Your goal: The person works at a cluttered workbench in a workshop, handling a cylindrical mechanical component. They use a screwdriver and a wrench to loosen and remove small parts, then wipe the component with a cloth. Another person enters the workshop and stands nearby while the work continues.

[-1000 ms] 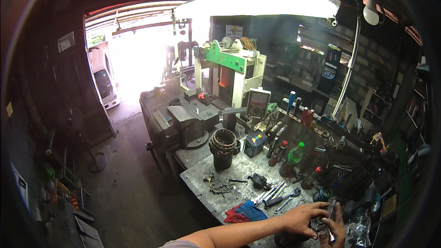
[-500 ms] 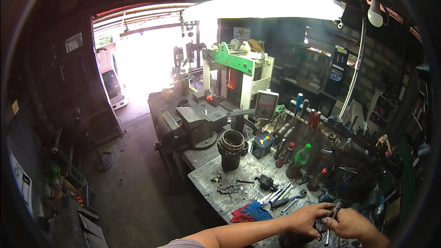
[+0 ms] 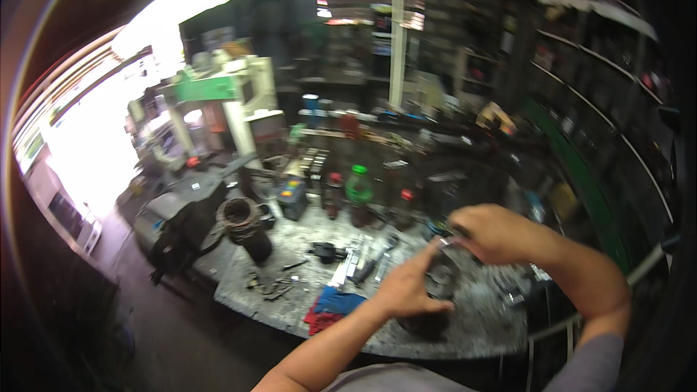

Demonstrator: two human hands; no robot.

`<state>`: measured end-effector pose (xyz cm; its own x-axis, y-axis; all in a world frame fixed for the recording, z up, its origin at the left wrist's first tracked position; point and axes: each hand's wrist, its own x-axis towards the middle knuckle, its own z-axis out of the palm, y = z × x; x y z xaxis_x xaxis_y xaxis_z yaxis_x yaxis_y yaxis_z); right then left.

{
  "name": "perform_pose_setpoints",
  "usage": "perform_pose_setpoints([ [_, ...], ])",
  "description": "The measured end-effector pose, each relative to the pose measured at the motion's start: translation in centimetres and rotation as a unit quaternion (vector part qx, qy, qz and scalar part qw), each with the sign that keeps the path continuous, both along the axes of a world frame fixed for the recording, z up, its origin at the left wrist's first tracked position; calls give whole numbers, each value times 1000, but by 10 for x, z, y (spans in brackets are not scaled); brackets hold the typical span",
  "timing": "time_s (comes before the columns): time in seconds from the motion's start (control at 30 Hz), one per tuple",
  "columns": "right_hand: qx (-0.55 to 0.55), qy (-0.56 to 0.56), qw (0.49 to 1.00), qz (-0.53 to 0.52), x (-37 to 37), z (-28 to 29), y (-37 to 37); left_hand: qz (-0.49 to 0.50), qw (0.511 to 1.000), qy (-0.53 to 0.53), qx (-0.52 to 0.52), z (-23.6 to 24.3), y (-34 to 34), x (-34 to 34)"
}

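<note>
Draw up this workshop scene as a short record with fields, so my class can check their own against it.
Surface: metal-topped workbench
Left hand: thumb and fingers spread around a round metal part; grip unclear
Right hand: closed on a metal tool, blurred
Left of hands: blue cloth, red cloth
Bottles: one green-capped bottle, two with red caps
Farther left: hollow cylindrical housing, bench vise
</note>
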<state>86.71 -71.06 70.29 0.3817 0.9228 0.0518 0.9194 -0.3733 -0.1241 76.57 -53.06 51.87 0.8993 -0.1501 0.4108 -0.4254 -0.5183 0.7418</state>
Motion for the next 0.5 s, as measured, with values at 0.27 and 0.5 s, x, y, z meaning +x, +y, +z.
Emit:
perform_pose_setpoints([
  [0.27, -130, 12, 988, -87, -5, -14, 17, 34, 998, 43, 28, 17, -9, -1],
  [0.5, -168, 6, 984, -61, 6, -14, 34, 34, 997, 47, 41, 12, -4, -2],
])
